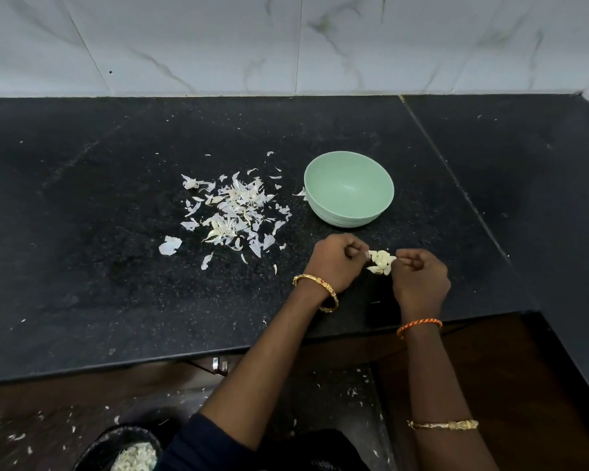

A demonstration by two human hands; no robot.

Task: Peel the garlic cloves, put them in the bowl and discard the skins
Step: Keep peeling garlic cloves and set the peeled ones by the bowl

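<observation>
A small heap of pale garlic cloves (381, 262) lies on the black counter (116, 266), just in front of the light green bowl (349, 190). The bowl looks empty inside. My left hand (337, 261) and my right hand (419, 280) sit on either side of the heap, fingers curled, fingertips pinching at cloves at its edges. A wide scatter of white garlic skins (233, 209) lies to the left of the bowl.
A marble-tiled wall (286, 42) backs the counter. The counter's front edge runs below my wrists. On the floor at the bottom left stands a dark bin (126, 450) holding garlic skins, with more scraps strewn around it.
</observation>
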